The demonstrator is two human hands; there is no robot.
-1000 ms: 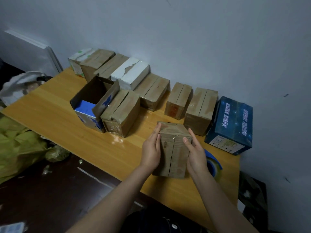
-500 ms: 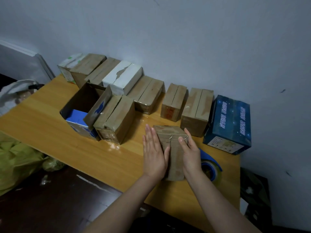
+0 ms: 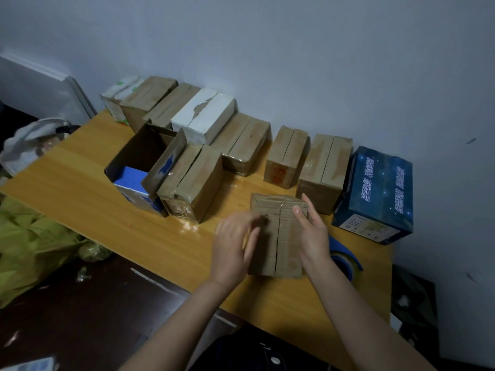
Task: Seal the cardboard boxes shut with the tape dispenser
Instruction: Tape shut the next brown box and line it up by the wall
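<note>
A small brown cardboard box (image 3: pixel 285 236) lies on the wooden table (image 3: pixel 107 210) near its front edge, flaps closed with a seam down the middle. My left hand (image 3: pixel 235 245) lies flat on the box's left flap, blurred by motion. My right hand (image 3: pixel 312 234) presses the right flap with straight fingers, thumb near the seam. A blue tape dispenser (image 3: pixel 345 257) sits on the table just right of my right wrist, partly hidden by it.
Several closed cardboard boxes (image 3: pixel 241 141) line the wall. An open box (image 3: pixel 142 156) with a blue item inside stands at the left beside a taped box (image 3: pixel 192 178). A dark blue printed box (image 3: pixel 375 194) stands at the right. Yellow bags (image 3: pixel 29 245) lie on the floor.
The box has been laid flatter on the table. My left hand slid from the box's side onto its top and is still moving; my right hand stayed on the right flap.
</note>
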